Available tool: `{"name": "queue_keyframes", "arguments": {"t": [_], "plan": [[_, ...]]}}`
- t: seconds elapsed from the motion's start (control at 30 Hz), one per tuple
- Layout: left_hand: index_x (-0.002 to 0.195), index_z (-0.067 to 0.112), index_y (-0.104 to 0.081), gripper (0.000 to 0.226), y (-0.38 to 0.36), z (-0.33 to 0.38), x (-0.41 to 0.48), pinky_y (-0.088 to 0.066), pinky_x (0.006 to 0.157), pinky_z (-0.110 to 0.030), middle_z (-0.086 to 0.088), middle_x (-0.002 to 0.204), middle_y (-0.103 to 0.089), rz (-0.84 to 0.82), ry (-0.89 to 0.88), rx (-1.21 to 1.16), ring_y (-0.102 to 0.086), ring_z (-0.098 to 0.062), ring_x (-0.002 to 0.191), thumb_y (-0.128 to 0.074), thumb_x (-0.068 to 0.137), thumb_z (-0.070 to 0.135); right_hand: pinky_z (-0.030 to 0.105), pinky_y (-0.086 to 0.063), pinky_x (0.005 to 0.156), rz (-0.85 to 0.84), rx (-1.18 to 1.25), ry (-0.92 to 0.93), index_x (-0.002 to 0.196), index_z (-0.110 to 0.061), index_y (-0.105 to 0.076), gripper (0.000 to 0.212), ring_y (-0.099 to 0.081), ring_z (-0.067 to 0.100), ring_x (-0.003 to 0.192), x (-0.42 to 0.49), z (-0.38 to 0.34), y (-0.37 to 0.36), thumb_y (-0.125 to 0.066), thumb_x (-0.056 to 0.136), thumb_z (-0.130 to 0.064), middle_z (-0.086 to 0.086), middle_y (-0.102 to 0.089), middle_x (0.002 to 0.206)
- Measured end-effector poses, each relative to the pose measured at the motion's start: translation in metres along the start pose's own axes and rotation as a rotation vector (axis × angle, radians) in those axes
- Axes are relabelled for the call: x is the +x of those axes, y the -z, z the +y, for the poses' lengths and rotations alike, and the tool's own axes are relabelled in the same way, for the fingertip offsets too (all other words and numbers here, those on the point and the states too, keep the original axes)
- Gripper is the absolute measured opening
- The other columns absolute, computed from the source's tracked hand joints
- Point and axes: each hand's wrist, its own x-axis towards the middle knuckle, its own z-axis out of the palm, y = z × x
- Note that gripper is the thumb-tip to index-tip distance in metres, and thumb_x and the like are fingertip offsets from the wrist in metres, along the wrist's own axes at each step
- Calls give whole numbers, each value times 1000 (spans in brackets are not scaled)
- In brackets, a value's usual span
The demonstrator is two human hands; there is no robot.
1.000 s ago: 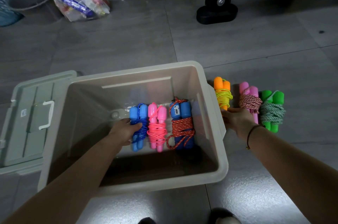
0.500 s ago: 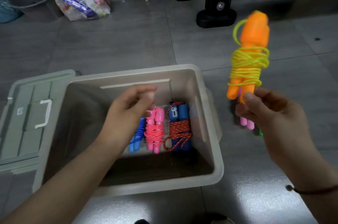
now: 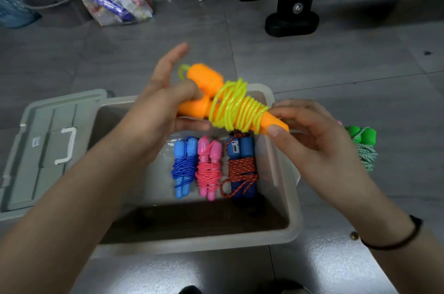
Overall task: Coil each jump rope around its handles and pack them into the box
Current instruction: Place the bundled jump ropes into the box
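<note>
I have the orange-handled jump rope wound in yellow plastic cord [image 3: 230,107] up at the centre of the frame, slanting above the far rim of the pale grey plastic box [image 3: 292,219]. The left grip [image 3: 156,113] holds its thick handle ends between thumb and lower fingers, with the forefinger sticking up free. The right grip [image 3: 319,147] pinches the narrow ends at the bundle's lower right. Below it, on the box floor, I see three coiled ropes side by side: a light blue rope [image 3: 183,166], a pink rope [image 3: 209,170] and a dark blue rope with red speckled cord [image 3: 241,166]. The grey box lid [image 3: 40,149] lies at the left of the frame. A green-handled rope [image 3: 362,147] lies on the grey tiled floor [image 3: 336,65] at the right, partly behind the right grip.
</note>
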Motion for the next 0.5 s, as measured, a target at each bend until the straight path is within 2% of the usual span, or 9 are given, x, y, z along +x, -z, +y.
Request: {"name": "queue_keyframes", "arguments": {"t": [0.07,0.1,0.17,0.23,0.33,0.43,0.5], "plan": [[121,26,-59,58,1,-5,-3,-55,48,-27,-8,96,-64,-84,121,-32,-65,-16,59,-53,65,13,6,-45,72,27,124,-67,94,-32,-66,9,-63,-5,83,0,1,-3,-61,89,-37,-16,-67,91],[115,19,-63,48,-2,-9,-8,-53,45,-24,-11,97,-65,-89,181,-99,-65,-16,58,-55,67,16,4,-43,68,65,147,-88,92,-30,-65,11,-61,-7,75,0,3,-5,-57,90,-37,-20,-67,81],[105,14,-64,28,-14,-17,-19,-52,43,-23,-12,86,-67,-21,278,-233,-65,-17,58,-61,83,31,6,-42,67,110,107,-58,95,-23,-64,19,-59,-5,71,-1,7,-9,-48,92,-33,-20,-64,77],[105,13,-62,44,-23,-22,-25,-52,43,-24,-15,80,-68,49,309,-139,-65,-19,59,-47,90,52,14,-46,66,149,64,-40,98,-20,-62,18,-59,2,73,-3,12,-14,-46,97,-29,-14,-63,82],[102,13,-62,52,-25,-25,-25,-47,44,-26,-16,72,-67,130,131,155,-58,-17,48,-41,89,58,16,-44,59,172,45,-57,96,-23,-57,17,-55,4,63,-6,16,-17,-41,97,-27,-15,-58,75],[91,20,-63,45,-19,-32,-23,-47,53,-33,-4,69,-63,241,-158,446,-57,-12,53,-36,94,55,16,-42,50,163,153,-177,96,-23,-59,15,-50,3,53,-5,11,-14,-44,98,-26,-11,-58,65],[89,17,-61,50,-13,-38,-23,-46,58,-20,2,67,-58,314,-395,683,-57,-4,60,-29,96,55,16,-38,44,184,328,-366,86,-20,-64,18,-47,5,47,-4,8,-15,-49,97,-23,-7,-55,55]]}}
